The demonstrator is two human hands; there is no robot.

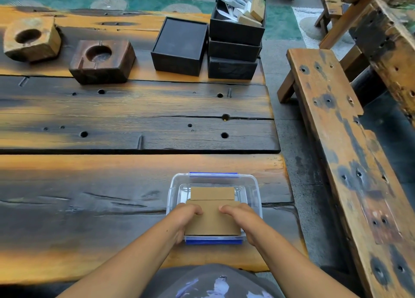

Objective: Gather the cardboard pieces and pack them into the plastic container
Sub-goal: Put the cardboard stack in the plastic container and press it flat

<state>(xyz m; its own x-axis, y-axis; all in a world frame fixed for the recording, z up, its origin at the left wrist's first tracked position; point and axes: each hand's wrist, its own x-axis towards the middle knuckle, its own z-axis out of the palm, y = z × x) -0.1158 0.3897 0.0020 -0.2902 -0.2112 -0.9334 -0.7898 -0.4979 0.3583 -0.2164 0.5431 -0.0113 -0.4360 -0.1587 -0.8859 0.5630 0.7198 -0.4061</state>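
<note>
Your left hand (pixel 187 216) and right hand (pixel 241 219) grip the flat brown cardboard piece (pixel 212 221) over the clear blue-clipped plastic container (pixel 253 185); next, press it flat inside.

Scorched plank table (pixel 134 109), wooden bench (pixel 341 140)

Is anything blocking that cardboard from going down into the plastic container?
Nothing visible does. The container is open, with no lid on it, and both hands, left hand and right hand, hold the cardboard directly over it.
</note>
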